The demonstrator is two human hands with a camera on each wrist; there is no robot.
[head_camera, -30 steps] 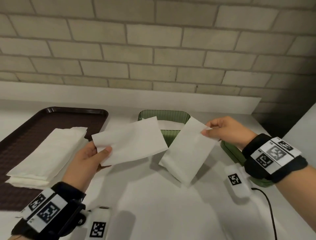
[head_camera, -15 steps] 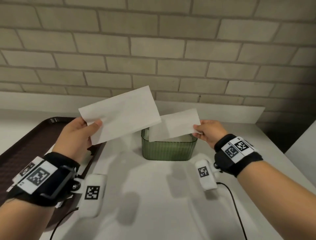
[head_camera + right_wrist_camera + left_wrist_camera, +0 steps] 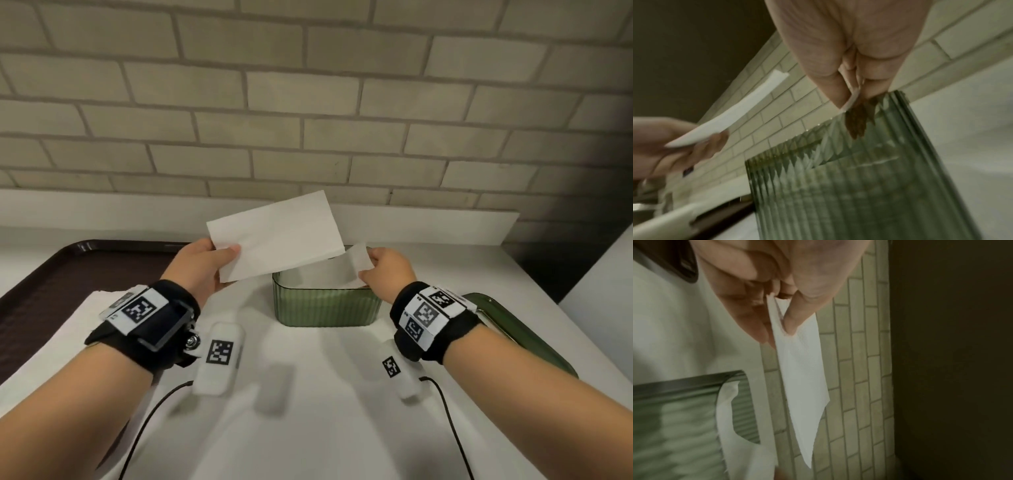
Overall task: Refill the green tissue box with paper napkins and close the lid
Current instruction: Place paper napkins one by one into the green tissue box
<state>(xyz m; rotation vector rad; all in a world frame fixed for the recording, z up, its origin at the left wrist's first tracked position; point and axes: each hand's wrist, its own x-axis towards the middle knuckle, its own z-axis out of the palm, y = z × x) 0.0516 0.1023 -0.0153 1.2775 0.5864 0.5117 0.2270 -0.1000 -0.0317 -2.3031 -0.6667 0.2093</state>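
The right hand [image 3: 385, 274] has come down to the open top of the green tissue box [image 3: 327, 308] and pinches a napkin [image 3: 337, 274] whose body now lies inside the rim; half a second ago that same napkin was still above the box. The left hand [image 3: 202, 265] pinches a second napkin [image 3: 274, 236] by its corner, lower and nearer the box than before, tilted just above the left rim. The box stands on the white desk [image 3: 308, 428] near the wall, its top uncovered. The green lid [image 3: 520, 329] lies flat on the desk to the right, well apart from the box. More napkins [image 3: 68, 329] wait on the brown tray [image 3: 51, 274] at the left. I judge that 1 napkin is about to be let go and the other follows, so refilling is under way and closing is not yet begun.
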